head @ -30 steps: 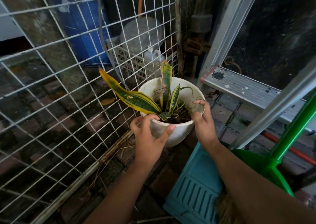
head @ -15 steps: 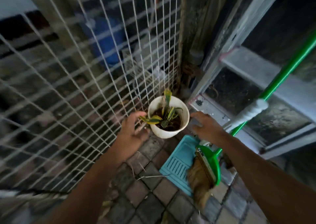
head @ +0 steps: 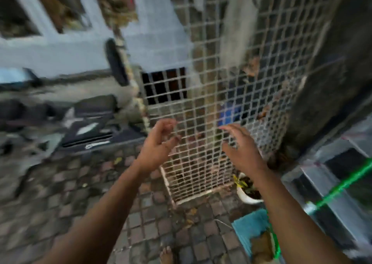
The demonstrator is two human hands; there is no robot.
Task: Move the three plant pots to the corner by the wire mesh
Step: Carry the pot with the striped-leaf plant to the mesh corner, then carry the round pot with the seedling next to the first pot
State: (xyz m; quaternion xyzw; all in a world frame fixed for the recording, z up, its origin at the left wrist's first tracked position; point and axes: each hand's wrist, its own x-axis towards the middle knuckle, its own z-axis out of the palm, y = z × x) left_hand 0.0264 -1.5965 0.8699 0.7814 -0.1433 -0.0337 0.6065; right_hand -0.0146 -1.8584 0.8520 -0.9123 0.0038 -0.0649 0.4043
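far left the view is smeared, showing only a pale wall (head: pixel 60 48) and some dark shapes low against it that cannot be made out. the paved floor (head: pixel 66 193) runs across the bottom, with a bare foot (head: pixel 166 254) at the lower edge. moving right, the left hand (head: pixel 159 149) is raised in front of the wire mesh (head: pixel 203 106), fingers loosely curled and apart, holding nothing. the right hand (head: pixel 240 149) is at the same height just beside it, fingers spread wide and also empty. both hands look relaxed and lifted clear, which suggests a pot has been let go and the person is standing up over it. below the right forearm the white pot (head: pixel 246 196) with its yellow-edged plant sits on the floor, tucked against the bottom edge of the mesh near the dark pillar (head: pixel 326 66), so it seems placed in the corner the task names. it lies well below and a little right of the right hand, partly hidden by that arm, and further still from the left hand. only this one pot is in view, so the others likely still need fetching. in front of it lies a teal dustpan (head: pixel 251 227), and a green broom handle (head: pixel 346 185) slants across the far right.
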